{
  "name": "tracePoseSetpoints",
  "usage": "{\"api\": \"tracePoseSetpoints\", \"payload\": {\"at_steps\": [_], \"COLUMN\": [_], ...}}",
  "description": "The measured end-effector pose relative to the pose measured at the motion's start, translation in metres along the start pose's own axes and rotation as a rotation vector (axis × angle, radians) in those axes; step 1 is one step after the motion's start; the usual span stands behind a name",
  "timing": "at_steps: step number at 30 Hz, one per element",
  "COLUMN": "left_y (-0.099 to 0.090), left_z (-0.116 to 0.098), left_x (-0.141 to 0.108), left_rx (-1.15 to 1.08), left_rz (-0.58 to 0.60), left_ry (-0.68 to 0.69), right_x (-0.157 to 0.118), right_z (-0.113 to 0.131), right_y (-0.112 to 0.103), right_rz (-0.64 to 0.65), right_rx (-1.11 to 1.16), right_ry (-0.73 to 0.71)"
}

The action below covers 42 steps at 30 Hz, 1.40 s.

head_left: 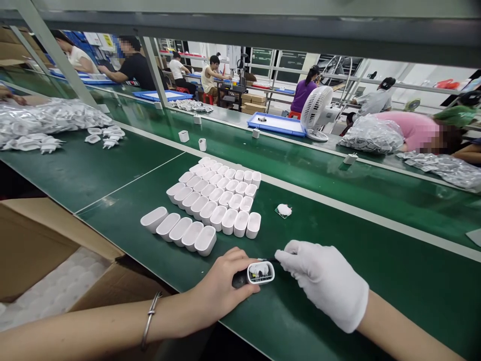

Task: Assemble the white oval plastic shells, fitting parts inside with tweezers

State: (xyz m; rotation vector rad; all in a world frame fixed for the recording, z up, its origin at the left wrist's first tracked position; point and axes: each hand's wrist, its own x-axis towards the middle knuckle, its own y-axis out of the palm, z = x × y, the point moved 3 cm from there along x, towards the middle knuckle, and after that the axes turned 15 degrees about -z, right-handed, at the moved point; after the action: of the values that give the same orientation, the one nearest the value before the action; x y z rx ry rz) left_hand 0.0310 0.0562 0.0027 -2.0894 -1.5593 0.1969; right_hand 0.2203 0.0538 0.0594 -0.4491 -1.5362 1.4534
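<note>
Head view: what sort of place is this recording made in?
Most likely an electronics assembly line in a factory. Long green workbenches carry rows of identical white plastic housings, the hands hold one open housing, and other workers sit at further benches.

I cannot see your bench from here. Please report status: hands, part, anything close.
Bare left hand in grip on white oval plastic shell, open end up. White-gloved right hand pinches thin dark tool at its rim. Rows of empty white shells lie just behind, apart.

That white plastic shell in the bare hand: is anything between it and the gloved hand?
Nothing visible. The bare left hand grips the white plastic shell, open end up; the white-gloved right hand reaches it directly, fingertips beside its rim, seemingly holding a thin dark tool.
</note>
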Motion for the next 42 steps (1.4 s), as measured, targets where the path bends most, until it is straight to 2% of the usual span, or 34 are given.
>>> {"api": "tracePoseSetpoints", "payload": {"at_steps": [4,11,20,24,28,35,42], "left_y": [-0.001,-0.001,-0.001,-0.001,-0.002,-0.001,-0.003], "left_z": [0.000,0.000,-0.002,-0.002,-0.001,0.000,-0.002], "left_x": [0.000,0.000,0.001,0.001,0.001,0.001,0.000], "left_rx": [0.004,0.013,0.028,0.029,0.011,-0.001,0.017], "left_rz": [-0.003,-0.008,-0.012,-0.007,-0.004,0.005,0.005], "left_ry": [-0.021,-0.024,0.001,-0.007,-0.005,-0.002,-0.001], "right_x": [-0.008,-0.020,-0.014,-0.017,-0.016,-0.001,-0.006], "right_z": [-0.001,0.003,0.010,0.004,0.004,0.014,0.001], "right_y": [-0.004,-0.005,-0.001,-0.007,-0.003,0.007,-0.010], "right_rz": [-0.036,-0.030,0.018,-0.013,-0.016,0.009,0.074], "right_rx": [0.071,-0.098,-0.114,-0.034,-0.017,-0.016,0.019], "right_ry": [0.029,0.020,-0.004,0.040,0.068,-0.027,0.092]}}
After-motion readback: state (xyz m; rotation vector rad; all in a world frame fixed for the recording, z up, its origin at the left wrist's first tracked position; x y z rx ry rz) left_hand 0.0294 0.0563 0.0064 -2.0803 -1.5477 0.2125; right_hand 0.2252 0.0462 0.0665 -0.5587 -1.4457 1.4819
